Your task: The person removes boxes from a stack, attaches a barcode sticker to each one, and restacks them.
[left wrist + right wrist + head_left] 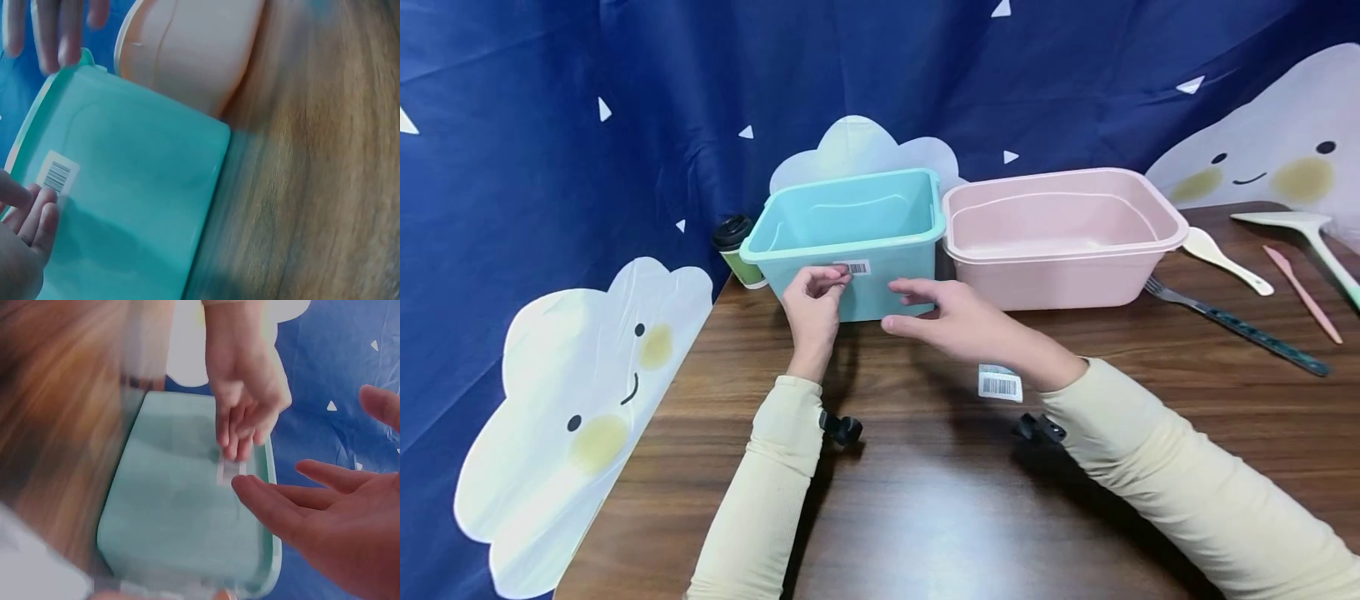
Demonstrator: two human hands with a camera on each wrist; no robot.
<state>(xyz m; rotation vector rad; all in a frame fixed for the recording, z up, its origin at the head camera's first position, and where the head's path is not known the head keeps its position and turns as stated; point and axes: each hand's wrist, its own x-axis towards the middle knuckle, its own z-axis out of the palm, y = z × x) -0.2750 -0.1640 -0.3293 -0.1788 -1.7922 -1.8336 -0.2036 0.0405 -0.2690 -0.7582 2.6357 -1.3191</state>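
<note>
A turquoise plastic bin [887,287] stands on the wooden table with a white barcode label [858,267] on its front wall. My left hand [814,310] is at this wall, its thumb and bent fingers pinching at the label's left edge; the fingertips cover that end. In the left wrist view the rest of the label [58,174] lies flat against the wall. My right hand [951,321] hovers in front of the bin's right part, fingers spread and thumb apart, holding nothing.
A pink bin [1060,283] stands right of the turquoise one. A lidded paper cup [741,254] is behind its left side. Another barcode label [1000,384] lies below my right wrist. Farther right are a fork [1240,323], a white spoon [1225,261], a pink knife [1302,292] and a white-headed utensil [1311,233].
</note>
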